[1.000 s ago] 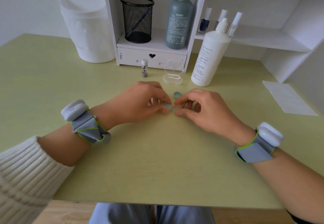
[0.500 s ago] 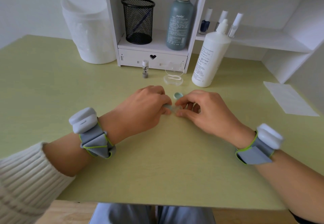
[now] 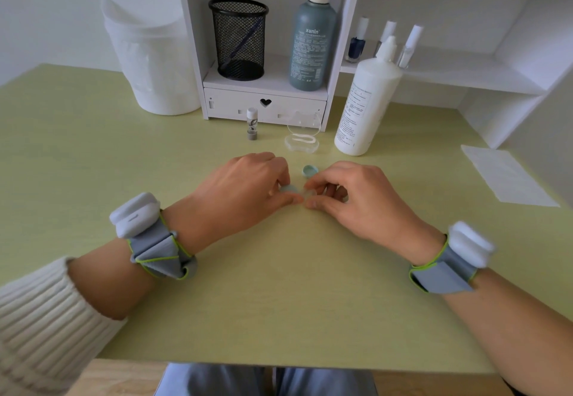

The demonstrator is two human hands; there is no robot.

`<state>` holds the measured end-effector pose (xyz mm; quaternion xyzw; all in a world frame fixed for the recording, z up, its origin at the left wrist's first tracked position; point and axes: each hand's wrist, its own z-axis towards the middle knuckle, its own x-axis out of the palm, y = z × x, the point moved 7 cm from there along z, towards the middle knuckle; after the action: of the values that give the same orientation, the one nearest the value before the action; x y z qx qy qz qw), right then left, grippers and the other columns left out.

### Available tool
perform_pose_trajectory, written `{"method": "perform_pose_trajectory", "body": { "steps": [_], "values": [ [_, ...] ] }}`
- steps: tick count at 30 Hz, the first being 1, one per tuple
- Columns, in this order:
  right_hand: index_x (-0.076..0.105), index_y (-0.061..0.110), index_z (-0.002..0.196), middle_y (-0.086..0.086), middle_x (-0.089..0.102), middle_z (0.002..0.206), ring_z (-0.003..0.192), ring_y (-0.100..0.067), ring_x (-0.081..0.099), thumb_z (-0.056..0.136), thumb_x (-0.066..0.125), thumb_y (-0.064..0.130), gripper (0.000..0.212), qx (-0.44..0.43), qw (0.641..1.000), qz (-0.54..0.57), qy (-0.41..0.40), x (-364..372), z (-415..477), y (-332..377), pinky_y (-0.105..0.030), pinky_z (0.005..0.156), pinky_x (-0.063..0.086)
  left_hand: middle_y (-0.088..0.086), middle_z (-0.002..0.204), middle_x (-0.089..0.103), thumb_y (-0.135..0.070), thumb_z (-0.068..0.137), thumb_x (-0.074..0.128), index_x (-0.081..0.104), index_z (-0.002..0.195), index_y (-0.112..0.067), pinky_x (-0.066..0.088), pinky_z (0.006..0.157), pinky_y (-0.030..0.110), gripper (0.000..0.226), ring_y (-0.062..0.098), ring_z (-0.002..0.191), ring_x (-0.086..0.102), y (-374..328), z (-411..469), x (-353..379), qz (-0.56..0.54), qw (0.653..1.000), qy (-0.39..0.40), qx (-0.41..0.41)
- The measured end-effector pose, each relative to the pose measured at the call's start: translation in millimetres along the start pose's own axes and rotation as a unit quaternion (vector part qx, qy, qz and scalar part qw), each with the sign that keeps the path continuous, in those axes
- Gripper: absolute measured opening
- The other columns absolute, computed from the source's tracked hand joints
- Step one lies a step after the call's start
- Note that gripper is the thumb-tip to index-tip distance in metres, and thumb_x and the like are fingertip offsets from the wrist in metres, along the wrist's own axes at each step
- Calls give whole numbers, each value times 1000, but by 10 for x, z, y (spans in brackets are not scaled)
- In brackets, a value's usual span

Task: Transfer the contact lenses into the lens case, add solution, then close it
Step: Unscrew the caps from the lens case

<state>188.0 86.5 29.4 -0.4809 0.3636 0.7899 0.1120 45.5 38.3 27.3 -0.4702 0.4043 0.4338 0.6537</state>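
Observation:
A small pale-blue lens case (image 3: 298, 191) lies on the green table between my two hands. My left hand (image 3: 248, 191) pinches its left well, which carries a blue cap. My right hand (image 3: 350, 197) pinches its right, clear end. A loose blue cap (image 3: 309, 170) sits just behind the fingers. The white solution bottle (image 3: 366, 101) stands upright at the back right. A clear tray with a white applicator (image 3: 302, 141) and a small vial (image 3: 252, 124) stand in front of the shelf drawer. No lens can be made out.
A white shelf unit (image 3: 266, 107) at the back holds a black mesh cup (image 3: 238, 39), a grey-green bottle (image 3: 311, 39) and small bottles. A white bin (image 3: 152, 45) stands back left. A white sheet (image 3: 505, 175) lies at the right.
Both hands stay on the lens case at the same spot. The view has shifted slightly; my fingers have adjusted a little around the case.

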Motion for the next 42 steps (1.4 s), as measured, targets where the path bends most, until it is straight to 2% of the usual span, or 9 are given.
{"method": "perform_pose_trajectory", "body": {
  "steps": [4, 9, 15, 19, 24, 29, 34, 39, 42],
  "values": [
    [78, 15, 102, 3, 66, 85, 71, -4, 58, 83, 82, 21, 20, 3, 1000, 2, 5, 6, 10, -21, -5, 72, 41, -19, 80, 56, -70, 76, 63, 59, 88, -33, 47, 65, 27, 39, 5, 76, 58, 110, -4, -53, -9, 999, 26, -26],
    [78, 15, 102, 2, 66, 86, 71, -2, 58, 82, 83, 23, 22, 4, 1000, 0, 8, 13, 23, -23, -3, 71, 40, -22, 113, 64, -47, 76, 81, 55, 126, -33, 53, 80, 29, 58, 0, 99, 60, 55, -4, -12, -133, 989, 70, -3],
    [78, 16, 102, 3, 67, 87, 72, -3, 59, 83, 82, 21, 20, 8, 1000, 1, 6, 18, 22, -30, -3, 71, 40, -28, 90, 69, -49, 76, 79, 54, 121, -40, 54, 82, 36, 51, -4, 88, 62, 167, -12, -144, -103, 994, 5, -35],
    [78, 17, 101, 3, 67, 86, 73, -1, 60, 82, 83, 22, 20, 8, 1000, 4, 7, 20, 21, -28, -3, 71, 41, -27, 109, 67, -42, 76, 82, 54, 129, -37, 53, 83, 33, 60, 1, 100, 59, 90, -10, -91, -142, 990, 22, -12],
    [78, 17, 100, 5, 67, 85, 73, -1, 60, 83, 83, 21, 18, 11, 1000, 8, 6, 18, 15, -32, -4, 71, 42, -29, 90, 69, -45, 76, 80, 55, 124, -43, 55, 80, 37, 53, -1, 92, 60, 153, -11, -121, -105, 994, -2, -30],
    [78, 18, 101, 6, 66, 85, 74, 0, 60, 82, 83, 22, 19, 13, 1000, 6, 8, 17, 19, -40, -4, 71, 41, -26, 105, 65, -45, 73, 83, 57, 126, -41, 55, 80, 34, 60, 0, 95, 59, 110, -8, -53, -138, 990, 28, -15],
    [79, 19, 100, 7, 66, 85, 73, 0, 60, 82, 83, 22, 18, 15, 1000, 5, 9, 20, 14, -40, -4, 71, 41, -21, 92, 63, -52, 72, 81, 60, 121, -42, 56, 77, 37, 55, 2, 87, 59, 160, -10, -88, -108, 994, 7, -21],
    [78, 17, 101, 5, 66, 85, 72, -2, 60, 82, 83, 20, 19, 14, 1000, 5, 9, 12, 15, -32, -3, 70, 41, -20, 110, 66, -37, 76, 83, 62, 125, -38, 47, 75, 12, 54, 0, 93, 62, 123, 14, -22, -176, 984, 32, -8],
    [78, 16, 102, 3, 67, 86, 72, -5, 59, 82, 83, 21, 21, 12, 1000, 0, 9, 15, 8, -18, -3, 71, 41, -16, 105, 70, -23, 81, 81, 66, 123, -33, 42, 71, 3, 46, 0, 90, 64, 107, 23, 5, -192, 981, 31, -4]
  ]
}}
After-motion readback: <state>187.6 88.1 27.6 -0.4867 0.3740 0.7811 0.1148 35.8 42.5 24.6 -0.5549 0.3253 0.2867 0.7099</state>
